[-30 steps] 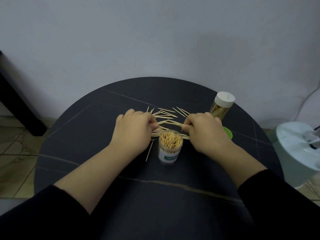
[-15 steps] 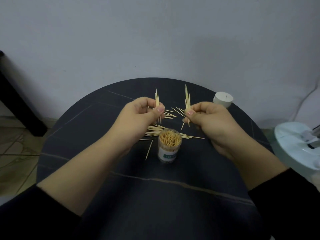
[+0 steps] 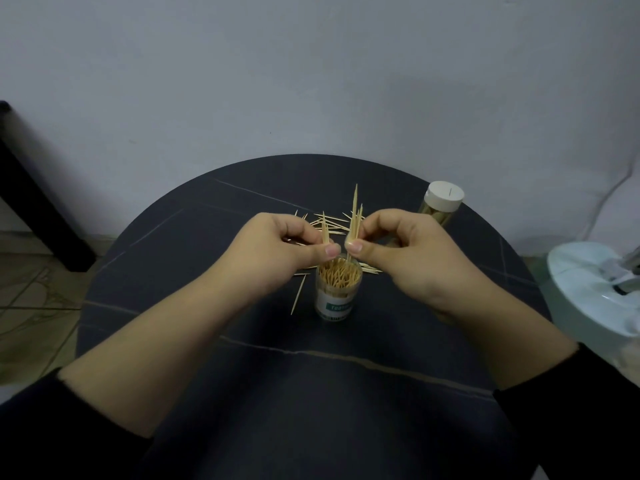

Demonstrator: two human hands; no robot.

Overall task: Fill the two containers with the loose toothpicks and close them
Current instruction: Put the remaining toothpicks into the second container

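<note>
An open clear container (image 3: 337, 299) with a green label stands mid-table, packed with upright toothpicks. My left hand (image 3: 277, 251) pinches a small upright bundle of toothpicks (image 3: 325, 230) just above the container's left rim. My right hand (image 3: 398, 251) pinches a taller bundle (image 3: 355, 216) over the rim, its lower tips reaching into the container. Loose toothpicks (image 3: 329, 223) lie scattered behind the hands, and one (image 3: 298, 295) lies left of the container. A second container (image 3: 440, 206) with a white lid on stands at the back right.
The round dark table (image 3: 311, 393) stands against a pale wall. A white-green appliance (image 3: 595, 289) sits off the table's right edge. A dark furniture leg (image 3: 34, 209) stands at the left on the tiled floor.
Both hands lifted bundles of toothpicks off the table, turned them upright, then brought them together and down over the open container.
</note>
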